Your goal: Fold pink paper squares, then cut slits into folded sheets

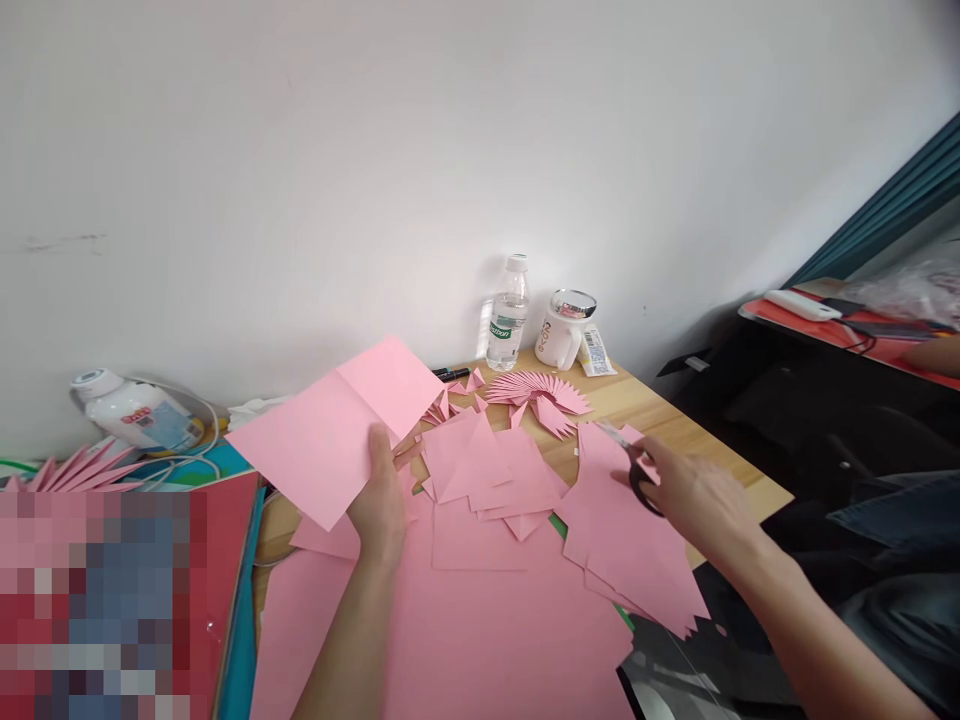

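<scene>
My left hand (384, 500) grips a creased sheet of pink paper (315, 440) by its lower right edge, holding it up over the left part of the table. In my right hand (690, 485) is a pair of scissors (639, 475) with dark handles, its blades pointing left above some pink paper sheets (630, 540). Between my hands lies a pile of smaller pink paper pieces (495, 465) on top of a large pink sheet (480, 630). Behind them is a fan of folded pink paper pieces (536, 390) on the wooden tabletop.
A water bottle (508, 320) and a white mug (562, 335) stand at the back by the wall. On the left are a white bottle (135, 410), a cable and a red folder (225, 570). To the right, another table (907, 350) has a red top.
</scene>
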### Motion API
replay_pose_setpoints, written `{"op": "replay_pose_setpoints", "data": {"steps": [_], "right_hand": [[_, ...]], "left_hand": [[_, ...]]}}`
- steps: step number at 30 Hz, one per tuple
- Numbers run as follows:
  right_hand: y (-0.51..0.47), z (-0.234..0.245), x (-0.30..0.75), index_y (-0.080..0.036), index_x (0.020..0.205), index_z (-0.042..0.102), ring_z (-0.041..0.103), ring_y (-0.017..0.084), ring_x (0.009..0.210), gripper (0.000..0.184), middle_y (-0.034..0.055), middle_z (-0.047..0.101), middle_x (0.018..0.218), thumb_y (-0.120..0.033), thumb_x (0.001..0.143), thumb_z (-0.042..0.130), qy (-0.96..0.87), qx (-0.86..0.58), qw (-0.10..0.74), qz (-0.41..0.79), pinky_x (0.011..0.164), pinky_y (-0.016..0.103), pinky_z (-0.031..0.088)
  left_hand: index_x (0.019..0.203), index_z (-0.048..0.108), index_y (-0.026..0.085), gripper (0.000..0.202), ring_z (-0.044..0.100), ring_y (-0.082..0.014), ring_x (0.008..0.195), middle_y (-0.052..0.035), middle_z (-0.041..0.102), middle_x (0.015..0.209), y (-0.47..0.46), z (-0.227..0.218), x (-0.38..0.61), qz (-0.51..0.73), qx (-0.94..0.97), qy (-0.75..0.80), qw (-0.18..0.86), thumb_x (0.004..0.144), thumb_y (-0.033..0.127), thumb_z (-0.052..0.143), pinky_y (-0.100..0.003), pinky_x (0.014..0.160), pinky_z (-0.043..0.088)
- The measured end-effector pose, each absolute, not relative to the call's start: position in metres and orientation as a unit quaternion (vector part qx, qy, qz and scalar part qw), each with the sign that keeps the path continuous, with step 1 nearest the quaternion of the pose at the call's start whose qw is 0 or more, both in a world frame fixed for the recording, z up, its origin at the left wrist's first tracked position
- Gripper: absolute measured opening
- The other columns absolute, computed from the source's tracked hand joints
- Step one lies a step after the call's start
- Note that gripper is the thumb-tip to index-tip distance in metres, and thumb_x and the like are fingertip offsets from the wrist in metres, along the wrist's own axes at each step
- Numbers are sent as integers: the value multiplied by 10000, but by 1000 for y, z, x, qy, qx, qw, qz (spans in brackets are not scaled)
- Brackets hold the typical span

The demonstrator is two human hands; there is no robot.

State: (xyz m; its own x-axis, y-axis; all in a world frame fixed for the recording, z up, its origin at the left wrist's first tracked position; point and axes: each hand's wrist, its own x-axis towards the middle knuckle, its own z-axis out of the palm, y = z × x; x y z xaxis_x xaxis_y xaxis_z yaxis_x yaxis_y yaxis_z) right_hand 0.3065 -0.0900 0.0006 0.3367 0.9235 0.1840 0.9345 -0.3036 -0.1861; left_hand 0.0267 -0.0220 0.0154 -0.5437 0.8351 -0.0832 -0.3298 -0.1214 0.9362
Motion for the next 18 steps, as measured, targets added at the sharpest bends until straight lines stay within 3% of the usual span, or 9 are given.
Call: {"op": "replay_pose_setpoints", "data": {"steps": [3,5,7,10,13,18], "right_hand": [[-66,38,280,-208,886,537,581,190,646,323,52,626,750,-489,741,601,-617,-661,407,128,568,281,399],[-45,52,250,-213,896,511,586,179,686,357,35,612,742,-540,759,560,-648,-470,518,304,619,299,443],[-24,50,217,-216,940,494,569,153,642,401,3,582,676,-569,758,545,-647,-323,524,451,617,300,457],[-1,28,176,-172,913,530,527,109,580,376,-13,546,648,-516,767,570,-649,-217,428,590,631,295,461],[6,0,154,-136,851,554,525,102,600,348,-7,531,662,-458,745,631,-641,-168,361,657,620,277,452],[-2,-18,146,-130,912,571,479,87,633,379,-11,523,698,-410,693,700,-623,-170,313,697,605,228,405]], "left_hand": [[1038,592,163,382,686,-220,740,-84,642,1072,-23,14,27,701,256,514,423,712,350,658,-339,712,567],[1013,615,167,380,687,-208,705,-79,646,1060,-24,13,27,690,255,522,431,698,372,668,-345,738,561],[1023,620,164,391,686,-202,714,-78,661,1017,-24,14,27,692,249,521,433,693,367,676,-339,766,554],[1119,575,183,454,673,-206,814,-78,647,1061,-22,17,23,729,242,489,414,698,313,683,-336,774,556],[1158,545,203,502,620,-223,973,-81,584,1188,-18,21,15,770,220,483,354,688,294,695,-346,778,562],[1172,531,220,540,491,-257,1165,-77,501,1295,-18,22,9,773,199,514,315,674,341,702,-385,879,513]]}}
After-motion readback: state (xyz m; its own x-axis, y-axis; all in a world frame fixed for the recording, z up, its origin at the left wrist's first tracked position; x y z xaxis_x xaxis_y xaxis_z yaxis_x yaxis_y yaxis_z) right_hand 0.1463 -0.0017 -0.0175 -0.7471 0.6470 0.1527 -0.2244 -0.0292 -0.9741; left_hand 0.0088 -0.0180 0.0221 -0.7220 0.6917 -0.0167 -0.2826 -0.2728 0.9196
